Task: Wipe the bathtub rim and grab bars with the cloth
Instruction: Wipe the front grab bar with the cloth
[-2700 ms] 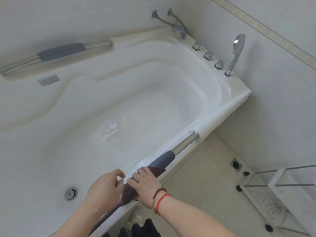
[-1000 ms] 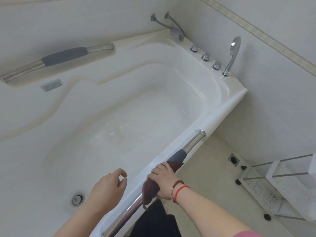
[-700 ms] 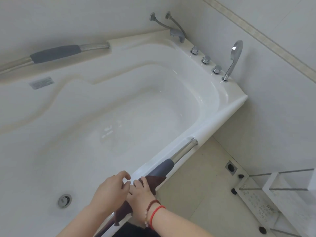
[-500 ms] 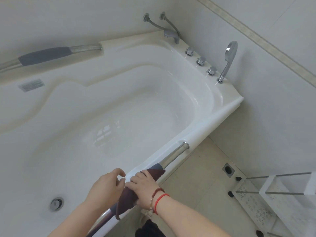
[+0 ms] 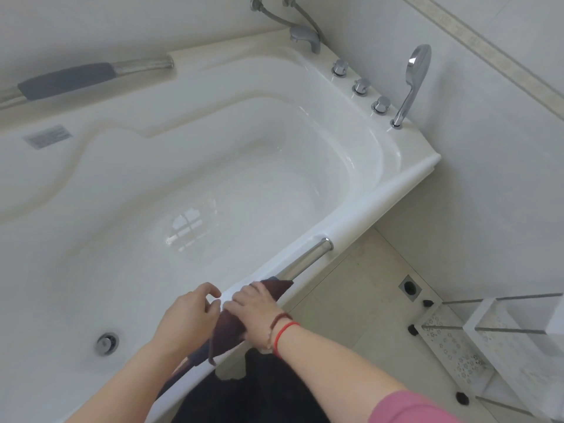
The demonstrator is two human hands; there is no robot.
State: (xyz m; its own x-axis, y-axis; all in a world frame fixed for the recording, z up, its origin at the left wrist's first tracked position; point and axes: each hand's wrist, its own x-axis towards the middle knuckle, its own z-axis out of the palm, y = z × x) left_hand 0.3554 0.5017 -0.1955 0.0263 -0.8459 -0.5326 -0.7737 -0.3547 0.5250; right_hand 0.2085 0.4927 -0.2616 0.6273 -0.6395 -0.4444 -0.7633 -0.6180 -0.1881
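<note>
The right hand point(image 5: 254, 312) is pressing a dark brown cloth point(image 5: 229, 328) onto the near grab bar point(image 5: 308, 259), with its fingers wrapped around the cloth and the bar together. One end of the cloth is poking out past the fingers toward the shiny part of the bar, and the other end is hanging down off the bathtub rim point(image 5: 375, 203). The left hand point(image 5: 186, 319) is sitting just beside the right one, over the inside edge of the tub. Its fingers are curled with the thumb close to the first finger, and its side is touching the cloth (it is hard to tell if it is really holding any of it). A red string bracelet point(image 5: 282, 332) and a bead one are sitting on the right wrist.

The far grab bar point(image 5: 67, 79) with its grey grip is lying along the back rim, well apart from the hands. The chrome spout point(image 5: 305, 38), three knobs point(image 5: 361, 86) and a hand shower point(image 5: 412, 83) are standing along the right rim by the wall. The drain point(image 5: 106, 343) is showing near the left arm.
</note>
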